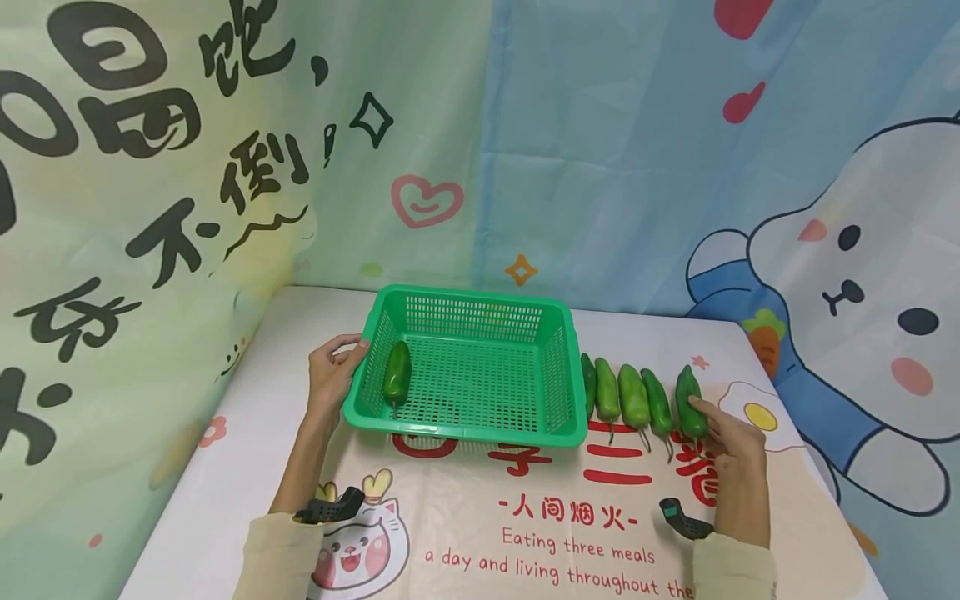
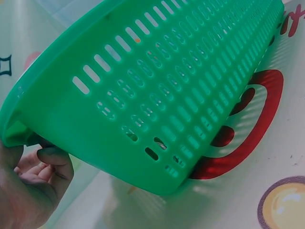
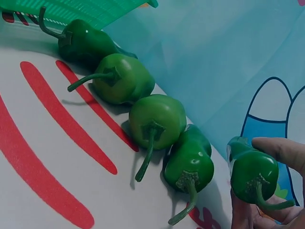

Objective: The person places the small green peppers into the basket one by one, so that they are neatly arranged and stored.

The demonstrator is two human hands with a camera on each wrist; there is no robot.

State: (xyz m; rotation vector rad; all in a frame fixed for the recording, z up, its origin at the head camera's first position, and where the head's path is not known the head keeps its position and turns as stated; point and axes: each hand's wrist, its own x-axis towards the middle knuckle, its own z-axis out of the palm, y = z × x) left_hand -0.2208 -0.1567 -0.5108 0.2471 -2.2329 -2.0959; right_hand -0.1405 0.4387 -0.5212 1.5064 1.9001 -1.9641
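Observation:
A green plastic basket with slotted walls stands on the table, and one green pepper lies inside at its left end. My left hand grips the basket's left rim; in the left wrist view the fingers curl under that rim. My right hand pinches a dark green pepper between thumb and fingers, at the right end of a row. The right wrist view shows this pepper stem toward the camera. Several other peppers lie side by side between it and the basket.
A printed cloth with red characters and a cartoon cat covers the table. Behind the table hangs a patterned curtain. The leftmost pepper of the row is partly hidden by the basket's right wall.

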